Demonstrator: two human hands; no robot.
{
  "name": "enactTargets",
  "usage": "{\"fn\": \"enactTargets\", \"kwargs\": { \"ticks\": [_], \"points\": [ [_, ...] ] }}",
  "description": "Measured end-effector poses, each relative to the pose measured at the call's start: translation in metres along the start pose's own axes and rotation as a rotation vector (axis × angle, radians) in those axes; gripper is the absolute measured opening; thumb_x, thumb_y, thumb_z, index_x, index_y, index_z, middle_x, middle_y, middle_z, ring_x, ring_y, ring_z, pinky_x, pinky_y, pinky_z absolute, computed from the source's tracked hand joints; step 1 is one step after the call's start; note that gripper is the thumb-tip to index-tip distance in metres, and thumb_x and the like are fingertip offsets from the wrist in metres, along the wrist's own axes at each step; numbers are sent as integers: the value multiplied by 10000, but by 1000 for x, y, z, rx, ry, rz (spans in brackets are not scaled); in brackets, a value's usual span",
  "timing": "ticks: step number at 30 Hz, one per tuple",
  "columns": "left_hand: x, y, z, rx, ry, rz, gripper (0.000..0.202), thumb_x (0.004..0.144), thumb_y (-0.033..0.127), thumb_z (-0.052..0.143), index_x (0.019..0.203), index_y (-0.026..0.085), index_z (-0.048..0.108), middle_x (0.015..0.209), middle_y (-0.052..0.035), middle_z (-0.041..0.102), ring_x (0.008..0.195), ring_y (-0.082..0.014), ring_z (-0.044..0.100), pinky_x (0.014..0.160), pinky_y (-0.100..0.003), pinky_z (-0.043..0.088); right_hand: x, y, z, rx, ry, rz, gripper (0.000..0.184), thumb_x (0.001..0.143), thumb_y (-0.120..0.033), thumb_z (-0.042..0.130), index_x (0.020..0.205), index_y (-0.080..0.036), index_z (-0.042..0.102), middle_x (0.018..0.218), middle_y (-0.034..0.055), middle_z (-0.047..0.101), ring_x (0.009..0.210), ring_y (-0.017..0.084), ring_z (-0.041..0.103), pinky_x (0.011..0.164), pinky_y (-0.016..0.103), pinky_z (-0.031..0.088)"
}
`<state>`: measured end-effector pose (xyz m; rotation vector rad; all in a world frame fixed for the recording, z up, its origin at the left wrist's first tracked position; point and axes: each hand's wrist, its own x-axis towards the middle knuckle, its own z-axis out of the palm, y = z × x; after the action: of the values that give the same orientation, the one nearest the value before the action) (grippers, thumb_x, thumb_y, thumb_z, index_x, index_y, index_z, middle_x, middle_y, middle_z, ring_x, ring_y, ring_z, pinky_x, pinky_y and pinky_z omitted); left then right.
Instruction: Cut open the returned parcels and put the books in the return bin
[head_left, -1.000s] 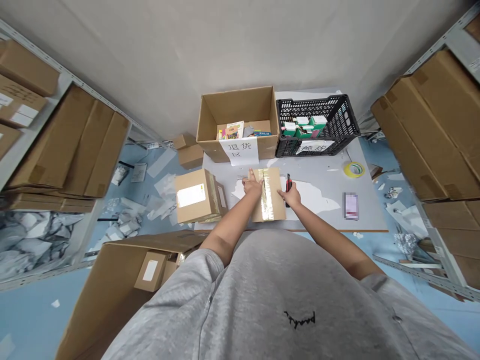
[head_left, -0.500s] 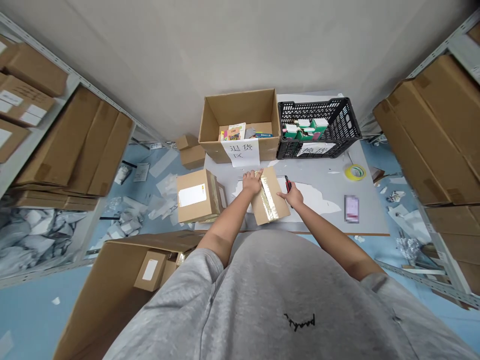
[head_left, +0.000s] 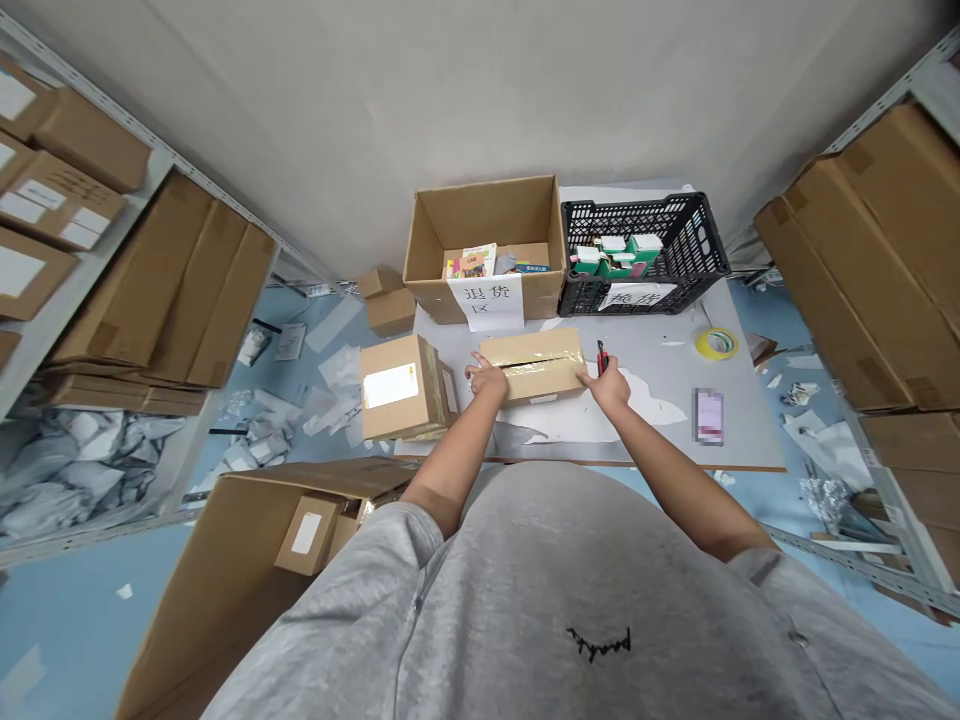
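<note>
A small cardboard box (head_left: 534,380) lies crosswise on the table, its top seam slit along the shiny tape. My left hand (head_left: 487,381) holds the box's left end, some fingers stretched outward. At the opposite end, my right hand (head_left: 611,386) grips a red and black utility knife (head_left: 602,358) that points away from me, while the thumb side touches the box. White paper (head_left: 649,402) lies beneath the box and my right hand. Left of my left hand stands a larger taped carton (head_left: 397,410) with a white label.
At the table's back stand an open carton (head_left: 442,305) with books and a black plastic crate (head_left: 675,290) with green-and-white packets. A tape roll (head_left: 717,343) and a phone (head_left: 709,416) lie right. A big open box (head_left: 187,590) sits lower left; shelves with cartons flank both sides.
The small box has turned from lengthwise to crosswise. My left hand has moved from its top to its left end; my right hand, still with the knife, has shifted slightly right.
</note>
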<state>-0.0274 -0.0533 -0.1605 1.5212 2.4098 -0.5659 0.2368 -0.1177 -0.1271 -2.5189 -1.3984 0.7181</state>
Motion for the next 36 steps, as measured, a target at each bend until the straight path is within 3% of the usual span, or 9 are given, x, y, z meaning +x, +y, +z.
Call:
{"fn": "enactTargets", "kwargs": {
  "ticks": [3, 5, 7, 9, 14, 22, 30, 33, 36],
  "points": [
    [-13, -1, -1, -44, 17, 23, 882, 915, 291, 574, 1698, 198, 177, 1648, -300, 312, 1411, -438, 492, 923, -632, 577, 4, -1, 3, 78, -56, 25, 715, 855, -673, 712, 1362, -223, 484, 1133, 127, 745, 1048, 328, 717, 834, 368, 529],
    [-21, -4, -3, -84, 184, 199, 831, 944, 216, 492, 1704, 208, 155, 1693, -247, 271, 1533, -411, 342, 1134, -702, 392, 8, -4, 5, 99, -54, 32, 673, 869, -643, 711, 1353, -228, 495, 1141, 121, 745, 1058, 323, 716, 844, 371, 534],
    [-27, -7, -6, -101, 319, 476, 780, 955, 147, 412, 1699, 236, 194, 1736, -159, 222, 1612, -330, 173, 1259, -666, 197, 12, -5, 5, 97, -45, 40, 648, 863, -604, 733, 1344, -233, 508, 1144, 115, 745, 1061, 322, 716, 851, 377, 540],
    [-30, -8, -6, -113, 332, 688, 752, 945, 114, 384, 1680, 221, 269, 1744, -121, 218, 1629, -266, 112, 1306, -595, 95, 17, -4, 3, 99, -50, 38, 642, 841, -576, 766, 1332, -238, 527, 1142, 105, 744, 1053, 313, 718, 851, 373, 547],
    [-34, 10, -5, -165, 304, 879, 758, 899, 214, 521, 1635, 129, 359, 1732, -161, 238, 1624, -291, 132, 1322, -538, 0, 24, -3, -1, 149, -108, 40, 588, 834, -572, 777, 1277, -240, 583, 1120, 82, 742, 971, 262, 730, 797, 329, 560],
    [-23, 66, -15, -162, 274, 857, 844, 1003, 646, 448, 1695, 218, 225, 1732, -161, 230, 1599, -342, 190, 1295, -572, 96, 26, -20, -7, 60, -89, 90, 569, 836, -559, 791, 1265, -239, 597, 1185, 115, 741, 1109, 283, 712, 892, 364, 550],
    [-21, 73, -24, -108, 302, 855, 785, 1018, 659, 427, 1682, 270, 271, 1625, -183, 405, 1445, -361, 384, 1234, -573, 233, 25, -27, -12, 37, -87, 66, 497, 892, -489, 759, 1276, -224, 586, 1195, 142, 742, 1139, 301, 709, 928, 378, 547],
    [-23, 74, -26, -108, 291, 845, 763, 1027, 640, 425, 1679, 274, 279, 1624, -188, 401, 1433, -372, 383, 1226, -586, 234, 19, -25, -10, 177, -70, 71, 369, 1027, -458, 578, 1300, -209, 562, 1088, 128, 761, 975, 261, 758, 829, 339, 577],
    [-25, 75, -26, -130, 284, 853, 744, 1035, 617, 422, 1676, 263, 291, 1625, -196, 393, 1426, -383, 384, 1222, -600, 227, 7, -26, -5, 417, -198, 130, 402, 1121, -464, 314, 1329, -193, 524, 904, 81, 760, 700, 201, 757, 656, 286, 585]
  ]
}}
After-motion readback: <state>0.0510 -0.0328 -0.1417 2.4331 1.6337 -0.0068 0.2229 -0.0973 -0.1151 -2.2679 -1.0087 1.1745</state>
